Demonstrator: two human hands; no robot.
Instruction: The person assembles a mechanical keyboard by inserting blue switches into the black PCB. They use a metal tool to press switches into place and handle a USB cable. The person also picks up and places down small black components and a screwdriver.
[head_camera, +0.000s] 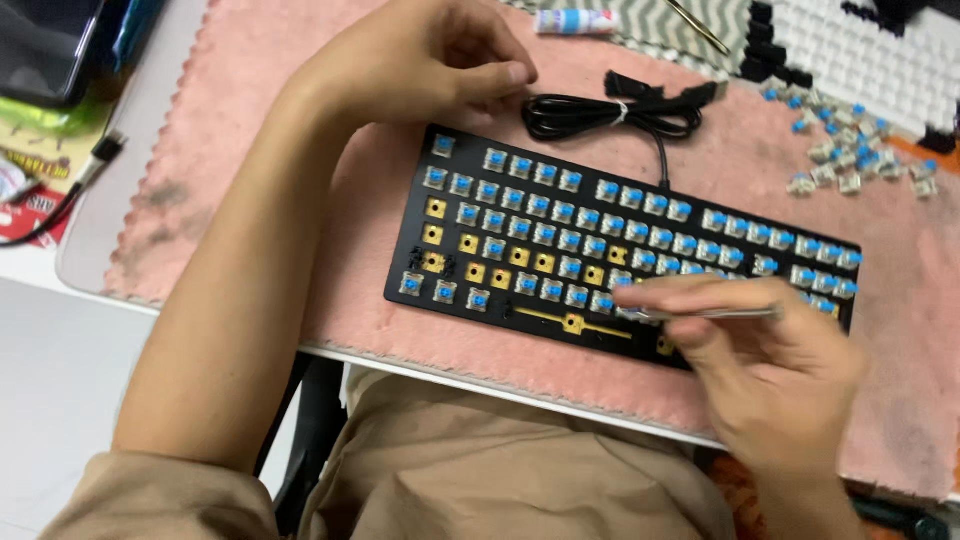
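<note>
Keyboard (560, 235) lay near the bench (420, 370) edge on a pink mat (250, 170). Right hand (770, 360) pinched a thin metal tool (705, 313) over the switches; left hand (420, 65) rested loosely curled, empty, by the coiled cable (610, 115).

The left hand (425, 65) lies palm down, fingers curled loosely inward, thumb stretched toward the fingertips, its bare forearm running down to a tan sleeve. The right hand (770, 365) reaches in from below, index finger (690, 292) extended leftward, the other fingers pinched together.
</note>
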